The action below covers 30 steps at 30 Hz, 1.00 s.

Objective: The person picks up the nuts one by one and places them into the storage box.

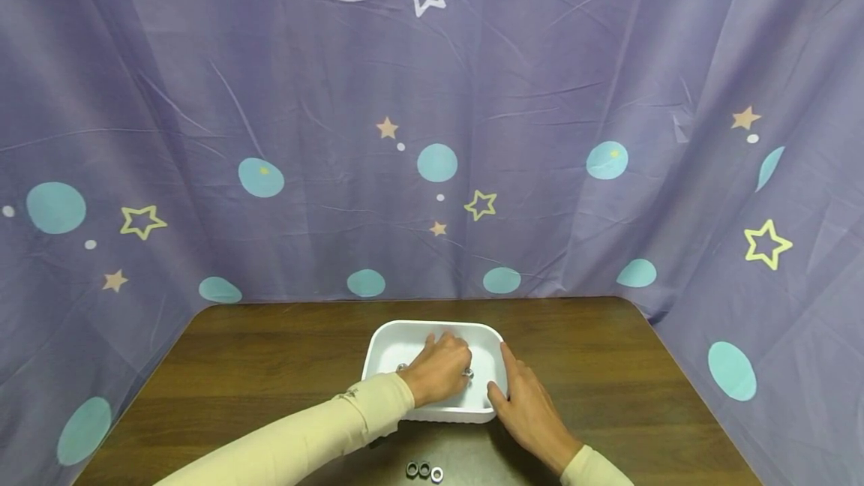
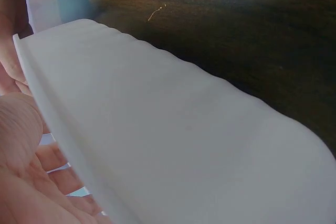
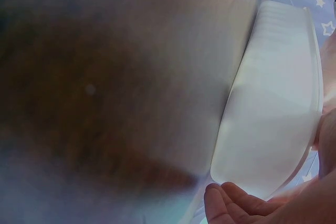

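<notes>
A white rectangular tray (image 1: 432,415) with a raised wall sits on the wooden table. My left hand (image 1: 439,367) reaches down inside it, fingers bent toward the floor of the tray; the back of the hand hides the fingertips, so I cannot tell whether they hold anything. Small shiny metal pieces (image 1: 468,373) show beside that hand. At the right end, my right hand (image 1: 529,407) holds the tray wall, thumb over the rim and fingers along the outside. The right wrist view shows its fingertips (image 3: 226,195) against a lower corner of the tray.
In front of the tray, near the table's front edge, lie two dark nuts (image 1: 418,469) and one silver nut (image 1: 437,475) in a row. The brown table (image 1: 270,351) extends to both sides. A purple patterned curtain (image 1: 337,81) hangs behind it.
</notes>
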{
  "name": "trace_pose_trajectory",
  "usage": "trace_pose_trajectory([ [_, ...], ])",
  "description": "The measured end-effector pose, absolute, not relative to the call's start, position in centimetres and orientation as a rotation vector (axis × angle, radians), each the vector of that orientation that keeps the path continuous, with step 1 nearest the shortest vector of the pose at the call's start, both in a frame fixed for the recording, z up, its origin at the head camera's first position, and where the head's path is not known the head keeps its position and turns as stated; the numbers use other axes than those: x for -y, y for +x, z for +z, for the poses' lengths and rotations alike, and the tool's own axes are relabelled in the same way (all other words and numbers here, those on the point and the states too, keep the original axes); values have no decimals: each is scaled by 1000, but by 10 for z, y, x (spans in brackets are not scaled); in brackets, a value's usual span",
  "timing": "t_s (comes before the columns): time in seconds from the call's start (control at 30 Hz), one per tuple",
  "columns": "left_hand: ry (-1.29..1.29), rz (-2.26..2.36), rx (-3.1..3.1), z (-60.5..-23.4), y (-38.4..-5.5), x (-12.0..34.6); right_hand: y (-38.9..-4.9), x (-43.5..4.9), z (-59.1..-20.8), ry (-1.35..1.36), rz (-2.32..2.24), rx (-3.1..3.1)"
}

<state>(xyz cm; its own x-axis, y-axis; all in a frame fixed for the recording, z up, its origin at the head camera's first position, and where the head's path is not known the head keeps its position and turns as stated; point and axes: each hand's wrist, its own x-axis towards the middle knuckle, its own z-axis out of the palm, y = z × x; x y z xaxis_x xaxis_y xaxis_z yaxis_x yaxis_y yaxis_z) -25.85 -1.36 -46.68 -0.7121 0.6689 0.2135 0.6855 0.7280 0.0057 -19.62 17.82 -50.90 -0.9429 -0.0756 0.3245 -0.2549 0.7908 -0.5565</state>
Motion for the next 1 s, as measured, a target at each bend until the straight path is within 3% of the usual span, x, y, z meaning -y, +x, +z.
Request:
trace_pose_trajectory([
  [0.3, -1066, -64, 2759, -473, -260, 9, -197, -179, -511, 240, 911, 2708],
  [0.53, -1086, -128, 2682, -515, -283, 9, -198, -178, -510, 235, 919, 2714],
  [0.63, -1083, -90, 2737, -502, -276, 6, -198, -179, -510, 234, 918, 2714],
  [0.7, -1100, -115, 2698, -518, -285, 7, -198, -179, -510, 234, 919, 2714],
  [1.0, -1099, -85, 2732, -521, -286, 4, -197, -179, -509, 246, 933, 2712],
])
